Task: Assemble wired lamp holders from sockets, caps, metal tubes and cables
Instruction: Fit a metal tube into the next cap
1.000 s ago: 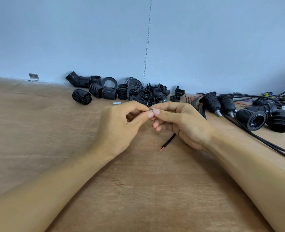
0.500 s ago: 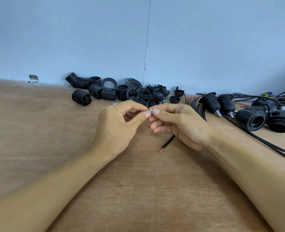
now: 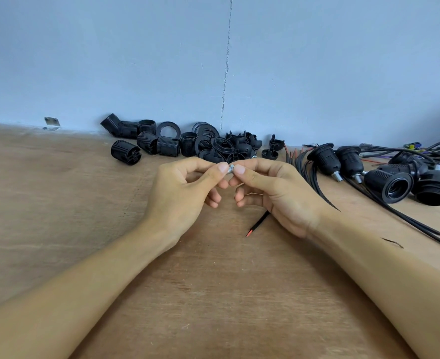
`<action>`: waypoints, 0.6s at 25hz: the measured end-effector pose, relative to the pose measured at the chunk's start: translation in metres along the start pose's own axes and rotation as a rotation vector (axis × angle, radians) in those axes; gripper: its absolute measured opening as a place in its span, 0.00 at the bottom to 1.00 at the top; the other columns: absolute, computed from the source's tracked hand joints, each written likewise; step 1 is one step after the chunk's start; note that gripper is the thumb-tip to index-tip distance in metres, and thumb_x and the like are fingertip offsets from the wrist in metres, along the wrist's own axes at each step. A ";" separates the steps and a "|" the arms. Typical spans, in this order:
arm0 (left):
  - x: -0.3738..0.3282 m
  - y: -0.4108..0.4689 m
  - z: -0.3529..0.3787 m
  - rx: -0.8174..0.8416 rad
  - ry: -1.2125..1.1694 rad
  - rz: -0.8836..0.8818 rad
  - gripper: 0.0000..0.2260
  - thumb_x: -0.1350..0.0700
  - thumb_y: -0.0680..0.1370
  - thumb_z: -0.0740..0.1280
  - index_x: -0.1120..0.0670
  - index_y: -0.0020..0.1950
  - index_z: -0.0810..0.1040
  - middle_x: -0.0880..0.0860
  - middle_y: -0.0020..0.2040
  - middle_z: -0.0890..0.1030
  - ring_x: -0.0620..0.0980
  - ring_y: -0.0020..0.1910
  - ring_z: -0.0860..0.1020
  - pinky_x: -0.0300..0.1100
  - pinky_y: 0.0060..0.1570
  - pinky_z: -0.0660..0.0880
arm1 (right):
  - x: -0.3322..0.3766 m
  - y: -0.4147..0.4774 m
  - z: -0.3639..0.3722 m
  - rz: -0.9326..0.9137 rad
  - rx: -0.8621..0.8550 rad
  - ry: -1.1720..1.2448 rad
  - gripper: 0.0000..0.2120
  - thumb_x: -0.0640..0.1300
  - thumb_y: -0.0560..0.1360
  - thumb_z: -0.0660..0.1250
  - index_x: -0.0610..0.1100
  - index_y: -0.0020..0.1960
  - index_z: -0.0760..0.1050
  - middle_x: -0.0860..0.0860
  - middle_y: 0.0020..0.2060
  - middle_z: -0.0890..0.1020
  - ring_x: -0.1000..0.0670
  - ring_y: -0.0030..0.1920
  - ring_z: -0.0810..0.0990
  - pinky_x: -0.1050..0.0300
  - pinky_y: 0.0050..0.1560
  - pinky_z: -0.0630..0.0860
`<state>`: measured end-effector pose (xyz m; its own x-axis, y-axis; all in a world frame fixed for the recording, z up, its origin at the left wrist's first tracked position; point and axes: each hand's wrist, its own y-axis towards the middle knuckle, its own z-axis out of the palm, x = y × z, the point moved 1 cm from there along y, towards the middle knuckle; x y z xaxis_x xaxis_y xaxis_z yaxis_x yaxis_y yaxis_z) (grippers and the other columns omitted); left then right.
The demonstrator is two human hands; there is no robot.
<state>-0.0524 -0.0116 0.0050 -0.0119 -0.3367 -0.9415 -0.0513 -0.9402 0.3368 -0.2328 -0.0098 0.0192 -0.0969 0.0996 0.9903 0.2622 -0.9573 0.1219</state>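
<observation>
A small silver threaded metal tube (image 3: 230,168) is pinched between the fingertips of both hands above the middle of the wooden table (image 3: 213,294). My left hand (image 3: 180,195) holds its left end with thumb and forefinger. My right hand (image 3: 273,193) pinches its right end and also holds a black cable (image 3: 258,224), whose red-tipped end pokes out below the palm. Loose black sockets (image 3: 125,152) and caps and rings (image 3: 226,147) lie in a heap at the wall behind my hands.
Finished lamp holders with cables (image 3: 387,185) lie at the right, beside a bundle of black wires (image 3: 307,164) and more cables trailing toward the right edge. A small metal bracket (image 3: 52,123) sits at the wall on the left.
Both hands have risen slightly toward the heap, still together. The metal tube between the fingertips shows more plainly now.
</observation>
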 end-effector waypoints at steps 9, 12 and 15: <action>-0.005 -0.001 0.002 -0.015 -0.121 -0.082 0.01 0.60 0.77 0.74 0.58 0.46 0.86 0.56 0.38 0.86 0.48 0.33 0.81 0.39 0.34 0.79 | -0.001 -0.002 0.008 -0.099 -0.048 -0.175 0.09 0.43 0.81 0.66 0.37 0.53 0.79 0.44 0.40 0.82 0.49 0.34 0.79 0.57 0.36 0.78; -0.007 -0.001 0.003 0.011 -0.221 -0.174 0.03 0.60 0.77 0.74 0.59 0.45 0.85 0.56 0.39 0.86 0.47 0.32 0.81 0.39 0.33 0.79 | 0.002 -0.003 0.006 -0.118 -0.061 -0.178 0.08 0.42 0.81 0.66 0.38 0.55 0.80 0.36 0.47 0.83 0.49 0.37 0.79 0.56 0.39 0.78; -0.007 0.000 0.004 0.017 -0.280 -0.254 0.06 0.58 0.77 0.73 0.59 0.43 0.85 0.55 0.37 0.85 0.47 0.30 0.80 0.38 0.32 0.78 | 0.002 -0.004 0.007 -0.141 -0.067 -0.199 0.09 0.40 0.81 0.66 0.37 0.58 0.80 0.34 0.50 0.83 0.50 0.38 0.79 0.57 0.41 0.78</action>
<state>-0.0562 -0.0087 0.0117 -0.2692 -0.0630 -0.9610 -0.1038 -0.9901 0.0940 -0.2275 -0.0040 0.0211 0.0646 0.2787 0.9582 0.1943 -0.9453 0.2618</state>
